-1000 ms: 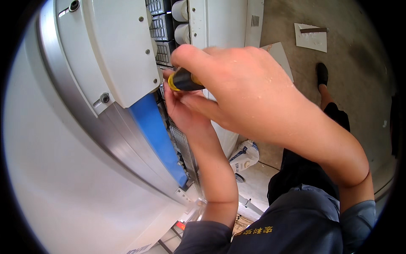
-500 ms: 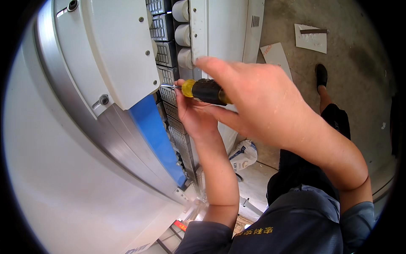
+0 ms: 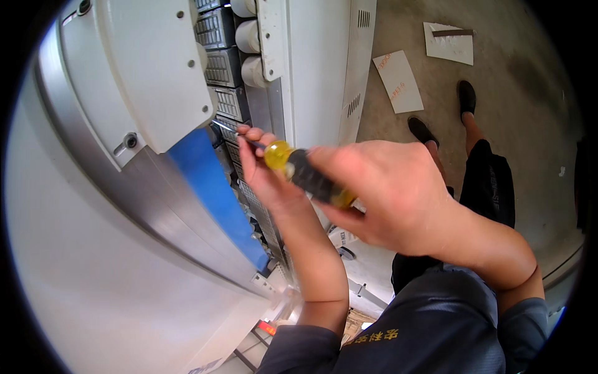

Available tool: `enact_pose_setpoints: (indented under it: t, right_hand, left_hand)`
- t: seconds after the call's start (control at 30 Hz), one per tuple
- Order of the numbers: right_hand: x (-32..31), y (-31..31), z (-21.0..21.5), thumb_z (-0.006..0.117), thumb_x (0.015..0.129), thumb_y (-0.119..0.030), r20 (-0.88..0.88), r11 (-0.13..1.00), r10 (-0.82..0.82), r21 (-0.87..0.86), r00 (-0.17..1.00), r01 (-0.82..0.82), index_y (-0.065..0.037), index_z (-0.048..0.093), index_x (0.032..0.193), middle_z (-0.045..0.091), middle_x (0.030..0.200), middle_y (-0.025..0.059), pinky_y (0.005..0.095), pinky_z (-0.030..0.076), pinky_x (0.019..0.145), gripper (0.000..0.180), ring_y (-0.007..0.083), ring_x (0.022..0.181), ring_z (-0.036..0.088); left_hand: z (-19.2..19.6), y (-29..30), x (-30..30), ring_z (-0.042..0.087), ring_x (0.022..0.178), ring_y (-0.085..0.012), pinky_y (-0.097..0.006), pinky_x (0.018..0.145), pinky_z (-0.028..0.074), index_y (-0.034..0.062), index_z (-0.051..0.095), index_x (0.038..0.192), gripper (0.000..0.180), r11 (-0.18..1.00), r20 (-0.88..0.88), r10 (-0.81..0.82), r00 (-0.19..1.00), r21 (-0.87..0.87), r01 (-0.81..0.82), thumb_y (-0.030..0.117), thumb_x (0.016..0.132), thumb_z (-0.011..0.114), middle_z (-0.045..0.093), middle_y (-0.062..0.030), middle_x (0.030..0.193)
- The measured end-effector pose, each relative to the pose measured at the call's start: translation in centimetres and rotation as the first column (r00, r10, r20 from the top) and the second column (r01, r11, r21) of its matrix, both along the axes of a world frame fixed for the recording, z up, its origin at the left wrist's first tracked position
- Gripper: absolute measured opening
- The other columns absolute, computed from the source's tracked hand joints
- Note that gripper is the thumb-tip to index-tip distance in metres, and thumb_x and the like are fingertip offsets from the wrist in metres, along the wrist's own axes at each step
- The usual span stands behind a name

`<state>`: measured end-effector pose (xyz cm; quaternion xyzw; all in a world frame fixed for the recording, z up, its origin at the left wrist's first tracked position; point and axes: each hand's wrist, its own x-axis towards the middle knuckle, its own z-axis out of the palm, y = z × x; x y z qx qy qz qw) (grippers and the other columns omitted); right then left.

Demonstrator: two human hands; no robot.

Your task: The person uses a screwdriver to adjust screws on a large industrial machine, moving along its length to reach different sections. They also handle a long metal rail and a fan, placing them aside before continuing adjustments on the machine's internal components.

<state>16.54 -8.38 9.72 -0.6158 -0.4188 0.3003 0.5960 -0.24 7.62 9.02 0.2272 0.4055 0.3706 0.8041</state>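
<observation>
"Where was the screwdriver (image 3: 276, 156)?"

"Aslant in the right grip (image 3: 392, 190), which was clamped on its yellow-and-black handle (image 3: 311, 176). The shaft (image 3: 225, 127) ran up and leftward toward a row of grey blocks (image 3: 223, 67)."

"Did it touch anything there?"

"I couldn't tell. Its far end lay just beside the lower right corner of a white cover (image 3: 143, 68), above a blue panel (image 3: 215, 193)."

"And the left grip (image 3: 268, 181)?"

"Its fingers and thumb were about the shaft, ahead of the handle. Whether they pinched it, I couldn't tell."

"What else was around?"

"White rollers (image 3: 247, 36) stood right of the blocks. On the floor (image 3: 517, 156), well apart, lay a pale board (image 3: 398, 84), near two dark shoes (image 3: 466, 96)."
</observation>
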Motion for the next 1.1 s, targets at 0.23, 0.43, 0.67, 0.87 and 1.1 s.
enact_pose_setpoints:
  t: [0.23, 0.43, 0.67, 0.87, 1.1]
  right_hand:
    - [-0.7, 0.2, 1.2, 0.078, 0.061, -0.011, 0.075, 0.971, -0.109, 0.223, 0.991, 0.09, -0.02, 0.076, 0.092, 0.043, 0.071, -0.0029, 0.0253, 0.035, 0.043, 0.032, 0.0123, 0.055, 0.045]
    - [-0.2, -4.8, 0.5, 0.079, 0.061, -0.014, 0.046, 0.936, -0.185, 0.312, 0.982, 0.162, -0.012, 0.073, 0.095, 0.043, 0.069, -0.0021, 0.025, 0.031, 0.045, 0.035, 0.0117, 0.053, 0.041]
    - [-0.6, -24.8, -6.0, 0.076, 0.072, -0.027, -0.024, 0.905, 0.161, -0.395, 0.987, -0.158, 0.001, 0.049, 0.112, 0.059, 0.089, 0.011, 0.0321, 0.047, 0.071, 0.056, 0.0234, 0.073, 0.059]
    - [-1.4, -27.2, -9.8, 0.072, 0.067, -0.006, -0.29, 0.69, 0.132, -0.66, 0.948, -0.298, -0.004, 0.054, 0.086, 0.052, 0.075, 0.0129, 0.0405, 0.043, 0.064, 0.026, 0.0325, 0.071, 0.057]
    - [0.0, -28.5, -10.8, 0.073, 0.068, -0.004, -0.007, 0.669, 0.056, -0.742, 0.998, -0.043, -0.003, 0.047, 0.072, 0.049, 0.074, 0.0143, 0.0433, 0.042, 0.062, 0.027, 0.0372, 0.069, 0.053]
  left_hand:
    - [0.7, -1.3, 0.2, 0.055, 0.074, -0.0164, -0.026, 0.059, 0.047, 0.0025, 0.053, 0.113, 0.016, 1.0, 0.298, 0.006, 0.955, 0.002, -0.007, 0.013, 0.102, 0.047, 0.063, -0.0062, 0.092]
    - [1.6, -4.7, 0.1, 0.054, 0.065, -0.0139, -0.027, 0.055, 0.046, 0.0066, 0.054, 0.115, 0.023, 0.994, 0.223, -0.019, 0.975, -0.103, 0.042, 0.026, 0.108, 0.044, 0.062, -0.0069, 0.091]
    - [-1.2, -8.9, -2.5, 0.063, 0.068, -0.0143, -0.026, 0.058, 0.054, 0.005, 0.061, 0.107, 0.027, 0.977, -0.351, -0.205, 0.914, -0.011, 0.215, 0.029, 0.106, 0.049, 0.069, -0.0128, 0.092]
    - [-1.6, -15.6, 0.4, 0.073, 0.081, -0.0263, -0.033, 0.072, 0.061, -0.0038, 0.071, 0.102, 0.017, 0.65, -0.33, -0.729, 0.599, -0.063, 0.757, 0.004, 0.086, 0.074, 0.072, -0.0235, 0.099]
    - [2.2, -13.1, 0.5, 0.071, 0.077, -0.0187, -0.027, 0.069, 0.056, -0.0071, 0.072, 0.095, 0.017, 0.687, -0.596, -0.63, 0.498, -0.128, 0.716, -0.011, 0.078, 0.076, 0.071, -0.0133, 0.087]
